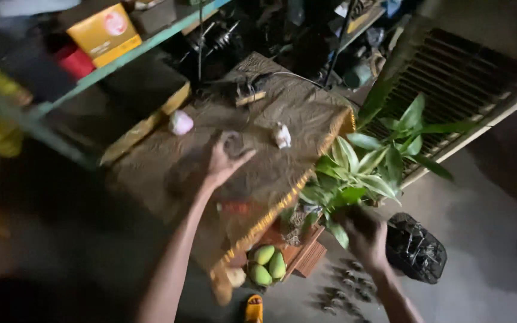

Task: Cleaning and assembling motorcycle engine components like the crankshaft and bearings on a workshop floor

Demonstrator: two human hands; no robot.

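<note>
Dim, cluttered storage space surrounds a cloth-draped counter (282, 113). The left hand (222, 161) has its grip clenched around a small dark object (233, 143) near the counter's middle, lifted clear. The right hand (366, 236), grip closed on something dark I cannot identify, hangs beside the leafy plant (360, 167) off the counter's corner.

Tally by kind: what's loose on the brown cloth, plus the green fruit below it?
Pale crumpled lumps on the cloth: 2, one pinkish, one white
Dark object under the left hand: 1
Green mangoes: 3
Total: 6
</note>
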